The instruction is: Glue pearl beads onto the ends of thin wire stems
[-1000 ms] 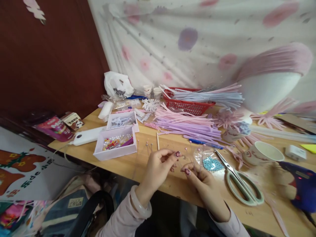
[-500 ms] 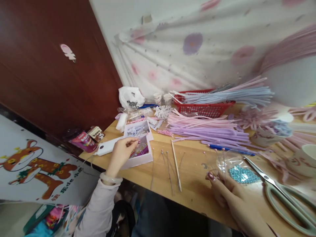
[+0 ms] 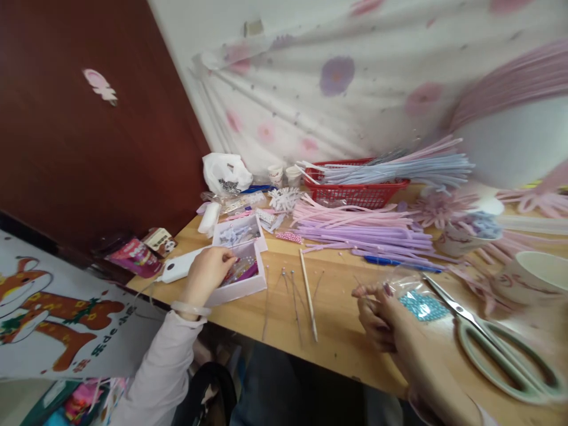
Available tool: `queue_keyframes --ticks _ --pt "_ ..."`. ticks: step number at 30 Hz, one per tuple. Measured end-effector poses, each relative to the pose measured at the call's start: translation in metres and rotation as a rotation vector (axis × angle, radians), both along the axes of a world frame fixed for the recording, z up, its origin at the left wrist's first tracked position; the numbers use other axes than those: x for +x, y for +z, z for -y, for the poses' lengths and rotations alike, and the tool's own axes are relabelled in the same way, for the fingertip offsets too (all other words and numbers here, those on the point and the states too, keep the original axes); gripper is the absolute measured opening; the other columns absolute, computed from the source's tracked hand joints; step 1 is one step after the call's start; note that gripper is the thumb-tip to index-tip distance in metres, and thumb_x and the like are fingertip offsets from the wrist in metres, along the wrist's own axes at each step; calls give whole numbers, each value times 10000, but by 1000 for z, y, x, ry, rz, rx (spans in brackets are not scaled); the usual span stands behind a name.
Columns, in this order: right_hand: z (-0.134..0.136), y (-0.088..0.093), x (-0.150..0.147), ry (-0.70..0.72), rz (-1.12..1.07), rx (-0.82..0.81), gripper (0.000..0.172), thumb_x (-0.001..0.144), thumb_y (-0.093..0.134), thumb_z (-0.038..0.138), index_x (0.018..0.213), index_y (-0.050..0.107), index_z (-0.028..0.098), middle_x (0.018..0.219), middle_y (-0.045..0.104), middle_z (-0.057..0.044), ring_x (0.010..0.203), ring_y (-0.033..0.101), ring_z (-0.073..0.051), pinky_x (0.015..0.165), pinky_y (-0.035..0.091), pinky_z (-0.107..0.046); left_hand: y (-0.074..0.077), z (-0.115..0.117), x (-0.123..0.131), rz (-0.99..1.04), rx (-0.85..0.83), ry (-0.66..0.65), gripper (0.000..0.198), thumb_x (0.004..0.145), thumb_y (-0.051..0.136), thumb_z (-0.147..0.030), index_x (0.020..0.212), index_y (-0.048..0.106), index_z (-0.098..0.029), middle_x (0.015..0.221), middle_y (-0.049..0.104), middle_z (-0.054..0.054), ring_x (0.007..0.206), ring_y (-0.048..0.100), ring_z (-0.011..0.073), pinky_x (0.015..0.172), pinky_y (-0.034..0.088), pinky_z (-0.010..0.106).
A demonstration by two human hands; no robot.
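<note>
My left hand (image 3: 212, 271), with a bangle at the wrist, is over the front compartment of a white box (image 3: 242, 291). Its fingers are pinched together at small purple and clear bits inside; what they hold, if anything, is hidden. Above the table's front edge, my right hand (image 3: 390, 325) has curled fingers with the thumb pressed on them. A faint thin wire seems to stick out at its fingertips. Several bead-tipped wires (image 3: 295, 307) and a pale wooden stick (image 3: 309, 296) lie between the hands. Beside my right hand is a bag of turquoise beads (image 3: 423, 306).
Green-handled scissors (image 3: 501, 355) lie at the right, near paper cups (image 3: 528, 278). Behind are purple pipe cleaners (image 3: 364, 236), a blue pen (image 3: 390, 262) and a red basket (image 3: 359, 195). A white power strip (image 3: 180, 266) and a purple cup (image 3: 135, 257) are at the left.
My left hand has lowered its fingers into the box. My right hand has turned, its fingers curling more, and the bead-tipped wires that stood up from it no longer show clearly.
</note>
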State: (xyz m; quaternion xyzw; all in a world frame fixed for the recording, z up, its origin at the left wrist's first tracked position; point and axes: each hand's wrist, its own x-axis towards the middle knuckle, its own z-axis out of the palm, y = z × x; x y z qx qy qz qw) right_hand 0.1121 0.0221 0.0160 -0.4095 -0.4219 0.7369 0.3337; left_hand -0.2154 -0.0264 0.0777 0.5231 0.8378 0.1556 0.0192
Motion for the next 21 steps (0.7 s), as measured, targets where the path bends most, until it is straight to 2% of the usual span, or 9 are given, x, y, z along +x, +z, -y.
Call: queue_keyframes --ticks 2,5,8,10,13,16,21 --pt "-2 5 -1 1 -41 -30 607 657 621 828 792 527 243 468 267 115 379 121 -55 346 87 -196 2 -2 -1 -25 -48 6 176 815 622 -285 683 721 -223 796 774 96 790 687 283 621 351 292" --pt "1 9 0 -89 -80 55 548 715 666 753 795 528 228 530 275 113 417 136 -43 367 108 -166 9 -4 4 -63 -105 39 184 823 596 -302 713 713 -211 816 774 112 781 686 305 596 328 308" --pt "6 9 2 -97 -89 99 516 790 627 724 801 527 218 560 277 109 436 144 -40 380 113 -156 19 1 22 -126 -115 101 258 858 528 -356 823 724 -191 867 769 154 810 682 351 602 331 335" --pt "7 6 5 -98 -82 112 496 817 614 705 811 524 217 574 287 106 442 162 -40 387 120 -158 25 10 41 -144 -69 106 275 862 498 -377 860 720 -214 884 770 117 820 684 330 624 364 334" --pt "7 2 8 -83 -66 125 468 832 623 674 815 513 220 588 296 101 448 193 -46 396 141 -167 29 27 69 17 34 10 228 798 544 -401 780 714 -251 822 769 42 752 683 264 648 403 311" --pt "8 -2 11 -45 -60 122 448 845 618 659 833 517 222 592 309 101 448 205 -49 398 167 -174 20 40 90 154 106 -68 245 784 549 -427 725 712 -254 758 758 20 677 666 232 626 409 307" --pt "12 -4 10 16 -42 138 429 858 618 637 836 513 222 592 360 99 434 241 -48 398 232 -183 -12 49 119 477 124 -155 256 827 561 -404 798 749 -232 765 766 25 670 676 201 647 465 295"
